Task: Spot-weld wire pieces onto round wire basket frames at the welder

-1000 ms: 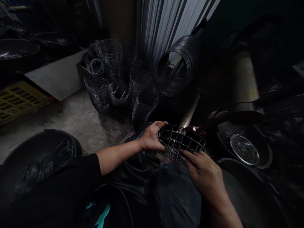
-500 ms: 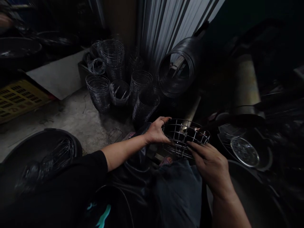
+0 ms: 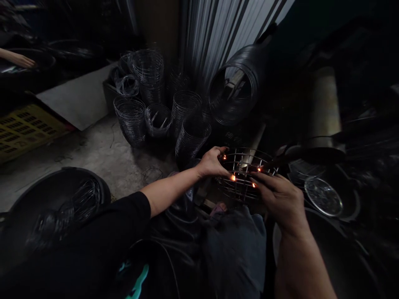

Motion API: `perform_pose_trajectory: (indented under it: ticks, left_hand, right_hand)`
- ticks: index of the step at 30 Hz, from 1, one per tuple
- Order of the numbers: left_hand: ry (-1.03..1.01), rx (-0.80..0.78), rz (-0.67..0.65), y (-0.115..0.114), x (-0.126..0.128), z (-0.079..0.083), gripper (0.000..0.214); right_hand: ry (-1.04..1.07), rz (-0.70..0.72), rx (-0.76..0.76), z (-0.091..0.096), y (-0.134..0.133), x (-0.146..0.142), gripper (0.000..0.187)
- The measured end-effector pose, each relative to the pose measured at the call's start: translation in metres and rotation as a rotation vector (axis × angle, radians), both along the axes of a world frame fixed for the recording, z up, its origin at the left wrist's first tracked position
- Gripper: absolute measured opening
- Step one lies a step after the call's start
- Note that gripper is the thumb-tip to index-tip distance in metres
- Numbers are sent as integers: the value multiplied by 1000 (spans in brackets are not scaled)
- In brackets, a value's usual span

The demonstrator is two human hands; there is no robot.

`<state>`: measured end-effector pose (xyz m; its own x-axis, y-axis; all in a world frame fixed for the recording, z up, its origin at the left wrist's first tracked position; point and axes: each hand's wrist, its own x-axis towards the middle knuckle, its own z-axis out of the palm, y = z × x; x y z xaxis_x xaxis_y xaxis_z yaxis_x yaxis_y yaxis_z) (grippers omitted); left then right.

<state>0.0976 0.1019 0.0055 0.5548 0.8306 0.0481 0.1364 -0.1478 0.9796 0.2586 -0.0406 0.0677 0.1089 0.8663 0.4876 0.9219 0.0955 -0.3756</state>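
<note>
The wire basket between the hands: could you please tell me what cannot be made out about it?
Head view:
1. Under the wire basket: its support is lost in darkness.
2. Orange glows on its wires: source too small to tell.
3. Right hand: gripping or only touching, unclear; left hand grips the rim.

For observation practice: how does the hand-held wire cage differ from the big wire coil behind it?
The wire cage is a crossed grid; the wire coil, plain wound loops. The left hand and right hand hold the cage; no hand touches the coil. The cage has glowing orange spots; the coil none. Both are round.
</note>
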Motion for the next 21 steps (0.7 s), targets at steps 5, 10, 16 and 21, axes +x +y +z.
perform_pose_trajectory:
  ticks: [5,10,16,21]
  left_hand:
    - [37,34,-9,2,3,3,111]
    - [75,11,54,12,13,9,112]
    - [-124,-63,-9,7,7,-20,127]
    - [-322,-450,-116,-6,1,-52,112]
  right_hand:
    - [430,-269,162,5,-21,-21,30]
    - [903,-287,66,-2,-38,-38,41]
    - [577,-103,-168,-27,-51,-34,54]
    - [200,86,-70,-9,-54,-54,25]
